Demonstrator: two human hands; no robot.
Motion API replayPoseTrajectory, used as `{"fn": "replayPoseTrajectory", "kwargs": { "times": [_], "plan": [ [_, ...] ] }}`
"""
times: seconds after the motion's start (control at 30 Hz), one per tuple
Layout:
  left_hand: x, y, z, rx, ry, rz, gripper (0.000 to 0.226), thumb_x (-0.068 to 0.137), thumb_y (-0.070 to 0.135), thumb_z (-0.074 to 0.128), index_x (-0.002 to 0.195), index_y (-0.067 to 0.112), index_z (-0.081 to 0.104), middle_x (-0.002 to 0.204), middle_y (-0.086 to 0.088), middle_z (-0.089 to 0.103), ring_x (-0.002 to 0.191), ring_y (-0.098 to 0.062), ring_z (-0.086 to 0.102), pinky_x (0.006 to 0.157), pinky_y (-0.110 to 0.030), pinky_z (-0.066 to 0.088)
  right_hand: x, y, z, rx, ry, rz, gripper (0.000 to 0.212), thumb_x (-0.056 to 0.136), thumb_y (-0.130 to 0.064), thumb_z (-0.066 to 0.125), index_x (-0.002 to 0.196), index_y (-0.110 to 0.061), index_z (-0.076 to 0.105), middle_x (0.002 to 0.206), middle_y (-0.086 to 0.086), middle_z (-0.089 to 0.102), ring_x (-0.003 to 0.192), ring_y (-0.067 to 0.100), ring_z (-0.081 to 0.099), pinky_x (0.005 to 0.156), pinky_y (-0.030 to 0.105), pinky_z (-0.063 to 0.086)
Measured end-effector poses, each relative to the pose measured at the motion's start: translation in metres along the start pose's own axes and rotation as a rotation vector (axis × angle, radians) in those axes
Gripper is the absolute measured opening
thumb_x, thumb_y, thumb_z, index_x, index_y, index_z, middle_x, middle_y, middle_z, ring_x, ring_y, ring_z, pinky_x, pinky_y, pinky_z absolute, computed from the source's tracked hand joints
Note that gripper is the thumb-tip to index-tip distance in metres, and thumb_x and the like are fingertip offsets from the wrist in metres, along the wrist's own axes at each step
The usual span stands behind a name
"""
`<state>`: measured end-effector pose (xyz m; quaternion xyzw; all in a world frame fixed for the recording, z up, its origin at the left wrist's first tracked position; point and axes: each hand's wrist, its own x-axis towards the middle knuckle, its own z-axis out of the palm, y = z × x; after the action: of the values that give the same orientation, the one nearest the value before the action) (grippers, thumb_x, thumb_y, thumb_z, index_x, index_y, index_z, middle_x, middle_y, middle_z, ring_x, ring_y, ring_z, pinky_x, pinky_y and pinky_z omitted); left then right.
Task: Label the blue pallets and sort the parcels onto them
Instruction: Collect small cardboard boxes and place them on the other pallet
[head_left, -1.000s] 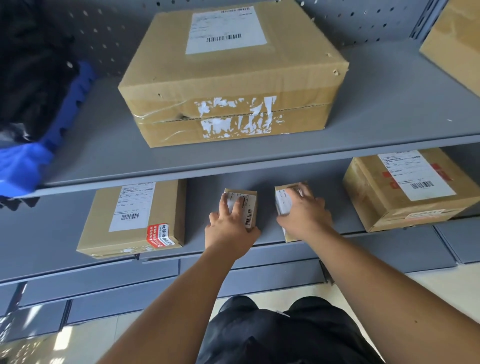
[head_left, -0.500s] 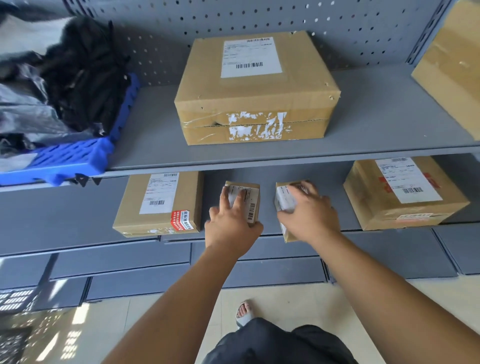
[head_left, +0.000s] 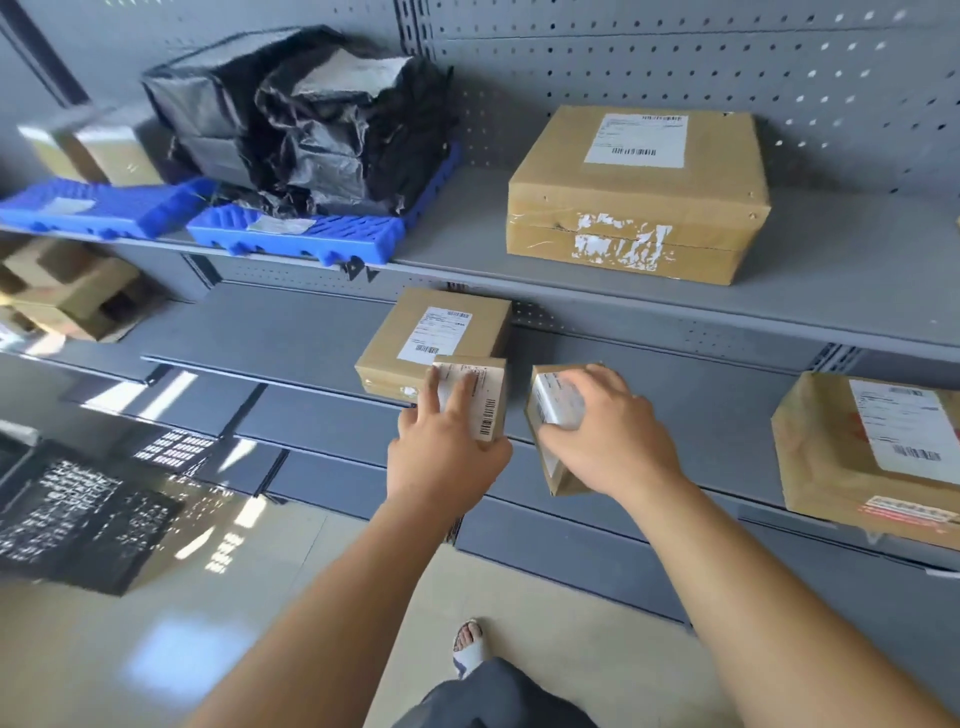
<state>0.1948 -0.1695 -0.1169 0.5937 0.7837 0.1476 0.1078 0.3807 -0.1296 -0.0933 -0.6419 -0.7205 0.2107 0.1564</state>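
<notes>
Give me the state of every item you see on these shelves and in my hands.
Left hand: grips left small parcel, label showing.
Right hand: grips right small parcel, tilted.
Large box: taped shut, on upper shelf.
Blue pallet: labelled, loaded with black bags.

The left parcel (head_left: 488, 397) and the right parcel (head_left: 553, 410), small brown labelled boxes, are held side by side near centre, while the blue pallet (head_left: 311, 236) bearing black-wrapped parcels (head_left: 311, 114) lies far left.

A parcel depot or stockroom: grey metal shelves (head_left: 857, 280) with a pegboard back (head_left: 675, 57) carry taped cardboard parcels (head_left: 636, 195) bearing barcode labels, blue pallets (head_left: 296, 236) and black bagged parcels (head_left: 311, 119), above a glossy tiled floor (head_left: 208, 623).
</notes>
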Motion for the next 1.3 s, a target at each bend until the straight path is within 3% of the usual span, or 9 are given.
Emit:
{"fn": "replayPoseTrajectory", "kwargs": {
  "times": [0.43, 0.63, 0.93, 1.3],
  "plan": [
    [-0.008, -0.115, -0.107, -0.092, 0.232, -0.226, 0.073, 0.077, 0.07, 0.054, 0.142, 0.048, 0.03, 0.165, 0.007, 0.022, 0.13, -0.039, 0.043, 0.095, -0.049, 0.046, 0.012, -0.171, 0.016, 0.014, -0.011, -0.397, 0.068, 0.076, -0.053, 0.059, 0.142, -0.04, 0.049, 0.155, -0.015, 0.037, 0.127, 0.034, 0.051, 0.101, 0.044, 0.048],
    [0.002, -0.205, -0.171, -0.085, 0.319, -0.296, 0.077, 0.077, 0.06, 0.058, 0.147, 0.045, 0.029, 0.167, 0.007, 0.018, 0.134, -0.038, 0.041, 0.095, -0.048, 0.047, 0.021, -0.287, 0.048, 0.007, 0.035, -0.548, 0.073, 0.071, -0.055, 0.051, 0.141, -0.034, 0.051, 0.149, -0.012, 0.043, 0.12, 0.034, 0.053, 0.098, 0.045, 0.049],
    [0.009, -0.327, -0.25, -0.087, 0.398, -0.375, 0.079, 0.08, 0.059, 0.059, 0.15, 0.046, 0.027, 0.169, 0.008, 0.015, 0.139, -0.037, 0.036, 0.099, -0.048, 0.045, 0.03, -0.437, 0.1, 0.054, 0.063, -0.62, 0.073, 0.07, -0.055, 0.051, 0.141, -0.035, 0.052, 0.151, -0.009, 0.042, 0.123, 0.035, 0.051, 0.096, 0.047, 0.048],
    [0.057, -0.416, -0.304, -0.099, 0.467, -0.48, 0.075, 0.079, 0.061, 0.056, 0.147, 0.049, 0.026, 0.168, 0.01, 0.016, 0.139, -0.039, 0.035, 0.1, -0.054, 0.046, 0.07, -0.551, 0.148, 0.019, 0.089, -0.74, 0.073, 0.073, -0.055, 0.053, 0.142, -0.033, 0.05, 0.155, -0.008, 0.039, 0.12, 0.038, 0.051, 0.094, 0.047, 0.048]
  ]
}}
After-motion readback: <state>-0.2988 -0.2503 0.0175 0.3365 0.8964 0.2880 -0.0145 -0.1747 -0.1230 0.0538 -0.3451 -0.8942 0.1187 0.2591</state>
